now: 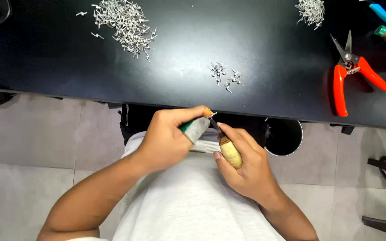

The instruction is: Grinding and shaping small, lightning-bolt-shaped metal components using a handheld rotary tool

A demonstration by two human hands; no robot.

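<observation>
Hands meet just below the near edge of the black tabletop (255, 53), above the person's lap and white shirt (188, 201). The left hand (166, 140) has its grip closed on a small piece, pinched at the fingertips: a green part shows by the thumb, a grey covering (197, 129) lies over one finger, and a tiny metal part with an orange tip (209, 113) sticks out at the top. What this piece is exactly, I cannot tell. The right hand (244, 165) has its grip wrapped around a small knife with pale wooden handle (231, 152), and the dark blade (215, 126) points up and touches the piece held by the left hand.

On the tabletop lie a big heap of small metal parts (123, 22) at far left, a second heap (311, 10) at far right, and a small group of them (226, 76) in the middle, well apart from the hands. Orange-handled cutters (351, 71) lie at the right, near a blue-handled tool (385, 15). A black round bin (284, 136) stands on the floor just beside the right hand.

The blade works very near the left fingertips, so I think a slip could cut the thumb if the push is too strong. The piece is small and could also jump out of the pinch and fall to the floor or into the bin
</observation>
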